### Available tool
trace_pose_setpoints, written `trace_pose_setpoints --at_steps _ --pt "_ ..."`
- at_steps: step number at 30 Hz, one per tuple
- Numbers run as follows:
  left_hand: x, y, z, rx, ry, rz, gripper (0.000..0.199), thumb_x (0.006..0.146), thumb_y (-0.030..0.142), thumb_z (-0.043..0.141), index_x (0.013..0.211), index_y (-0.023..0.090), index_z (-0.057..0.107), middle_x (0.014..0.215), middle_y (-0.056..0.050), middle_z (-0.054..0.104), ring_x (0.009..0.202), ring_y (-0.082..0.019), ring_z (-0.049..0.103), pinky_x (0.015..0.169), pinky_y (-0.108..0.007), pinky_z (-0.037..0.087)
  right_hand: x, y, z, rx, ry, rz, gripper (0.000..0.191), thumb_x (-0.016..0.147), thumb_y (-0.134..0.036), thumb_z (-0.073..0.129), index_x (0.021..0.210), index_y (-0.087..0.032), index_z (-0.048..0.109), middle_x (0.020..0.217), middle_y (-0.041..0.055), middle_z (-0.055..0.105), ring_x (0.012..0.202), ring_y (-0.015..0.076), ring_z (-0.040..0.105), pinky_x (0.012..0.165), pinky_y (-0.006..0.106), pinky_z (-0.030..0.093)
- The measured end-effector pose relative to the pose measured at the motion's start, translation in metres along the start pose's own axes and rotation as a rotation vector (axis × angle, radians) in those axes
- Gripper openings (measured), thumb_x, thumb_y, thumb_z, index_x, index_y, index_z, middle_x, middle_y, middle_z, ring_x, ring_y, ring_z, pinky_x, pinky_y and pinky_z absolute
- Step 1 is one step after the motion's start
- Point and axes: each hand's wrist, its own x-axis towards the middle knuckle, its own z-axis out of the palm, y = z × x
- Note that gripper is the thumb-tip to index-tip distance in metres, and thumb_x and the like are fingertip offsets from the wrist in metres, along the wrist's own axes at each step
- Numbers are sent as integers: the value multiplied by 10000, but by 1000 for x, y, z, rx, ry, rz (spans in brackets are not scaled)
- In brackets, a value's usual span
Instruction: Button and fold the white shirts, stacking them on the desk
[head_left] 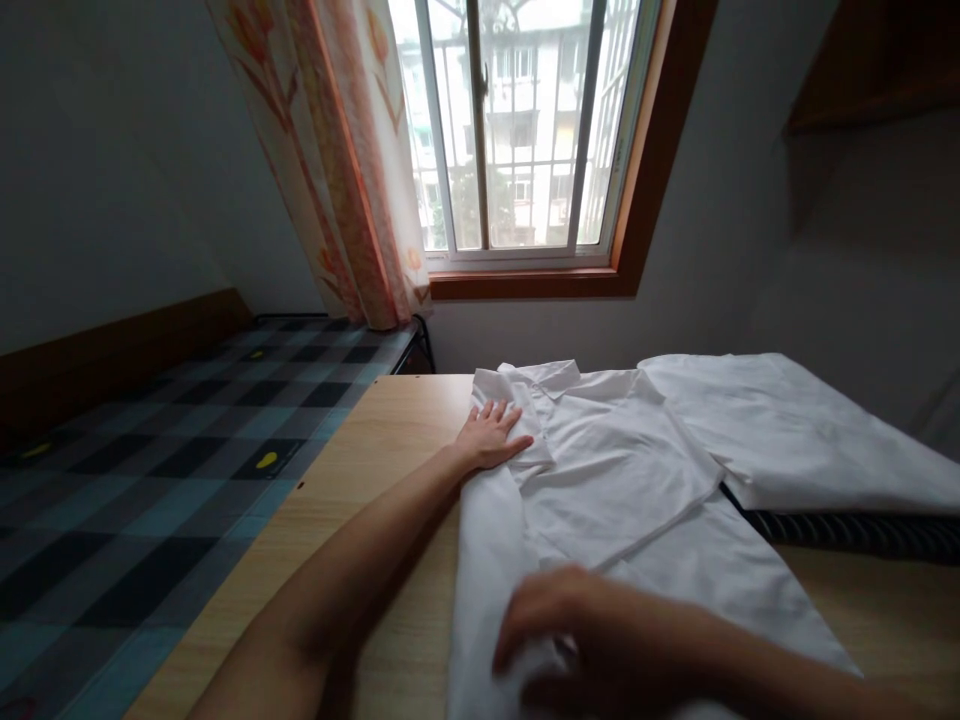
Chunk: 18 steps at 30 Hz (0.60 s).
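White cotton shirt (630, 480) lies flat on the desk (375, 470), front up, partly folded — that is my reading of how far things stand. Its left edge looks turned inward: a long fold of cloth runs from beside the collar (551, 378) down toward the near edge, and a sleeve lies diagonally across the chest. The right side is not yet folded; its sleeve spreads outward over a dark striped thing (862, 530) at the desk's right end. No bottom-to-top fold shows, so I judge the side folds half done and the lengthwise fold left

The shirt's long axis runs away from the person, collar at the far end pointing toward the window (517, 130), hem nearest the camera and partly out of view

Left hand (491, 435) rests flat on the folded edge just beside the collar, fingers spread and open, pressing rather than gripping. Right hand (577, 630) lies low over the hem end, blurred; its fingers curl downward onto the cloth, but I cannot tell whether they pinch it or only rest on it

Outward from the desk — a bed (150, 480) with a blue and black checked cover lies to the left, a flowered curtain (337, 150) hangs beside the window
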Motion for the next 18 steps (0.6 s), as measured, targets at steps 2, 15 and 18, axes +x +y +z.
trace_pose_setpoints --at_steps 2,15,18 --pt "0 -2 -3 -1 26 23 793 858 743 285 1482 256 335 1562 -132 272 1422 -375 236 1124 -529 186 18 60 -30 -78 239 299 248 878 -172 583 1121 -195 626 1094 52 689 981 154 645 902 294 499" --pt "44 -25 2 8 175 -125 779 888 670 301 1512 211 225 1598 -86 173 1460 -318 147 1145 -543 173 62 302 -43 -630 123 721 407 870 -173 526 1247 -288 628 1482 25 442 1356 275 381 1073 459 342" --pt "46 -28 5 -5 117 -119 826 865 721 242 1524 225 198 1606 -66 130 1467 -311 124 1156 -544 144 64 308 -47 -721 95 583 299 901 -206 512 1126 -270 697 1434 36 502 1334 284 400 1067 470 317"
